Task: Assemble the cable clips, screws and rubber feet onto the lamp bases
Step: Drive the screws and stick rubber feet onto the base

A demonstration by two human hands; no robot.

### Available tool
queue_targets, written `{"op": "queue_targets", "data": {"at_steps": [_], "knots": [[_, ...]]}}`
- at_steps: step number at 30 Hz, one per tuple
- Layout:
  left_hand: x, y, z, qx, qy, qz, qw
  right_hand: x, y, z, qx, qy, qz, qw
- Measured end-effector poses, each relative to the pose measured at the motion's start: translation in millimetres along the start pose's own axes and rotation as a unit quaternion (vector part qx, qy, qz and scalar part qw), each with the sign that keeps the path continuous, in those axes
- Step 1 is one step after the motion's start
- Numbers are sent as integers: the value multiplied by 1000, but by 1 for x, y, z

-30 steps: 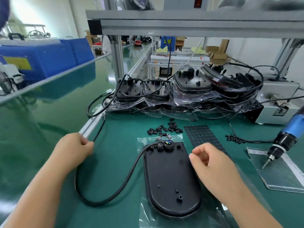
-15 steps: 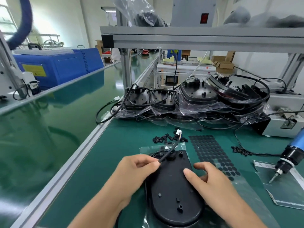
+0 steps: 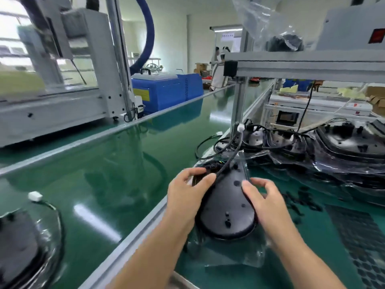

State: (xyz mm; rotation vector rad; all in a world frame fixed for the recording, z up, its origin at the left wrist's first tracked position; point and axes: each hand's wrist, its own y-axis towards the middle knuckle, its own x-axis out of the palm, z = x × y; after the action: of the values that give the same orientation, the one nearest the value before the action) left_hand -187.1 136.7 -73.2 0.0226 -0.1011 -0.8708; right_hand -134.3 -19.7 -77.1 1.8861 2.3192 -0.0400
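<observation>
Lifted lamp base (image 3: pixel 226 207) (tilted) sits between hands (image 3: pixel 188 195).

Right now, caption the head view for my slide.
Left hand pinches the cable while right hand steadies the black lamp base.
</observation>
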Motion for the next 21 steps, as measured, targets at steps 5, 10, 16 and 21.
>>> {"op": "queue_targets", "data": {"at_steps": [5, 10, 16, 21], "knots": [[-52, 18, -6, -50, 49, 84, 994, 60, 27, 12, 18, 72, -100, 992], [-99, 30, -4, -20, 126, 113, 985, 108, 29, 21, 15, 83, -182, 980], [-174, 41, 4, -21, 117, 256, 959, 132, 24, 22, 7, 93, -247, 964], [-244, 37, 3, -68, 136, 376, 914, 125, 22, 29, -15, 101, -238, 966]]}}
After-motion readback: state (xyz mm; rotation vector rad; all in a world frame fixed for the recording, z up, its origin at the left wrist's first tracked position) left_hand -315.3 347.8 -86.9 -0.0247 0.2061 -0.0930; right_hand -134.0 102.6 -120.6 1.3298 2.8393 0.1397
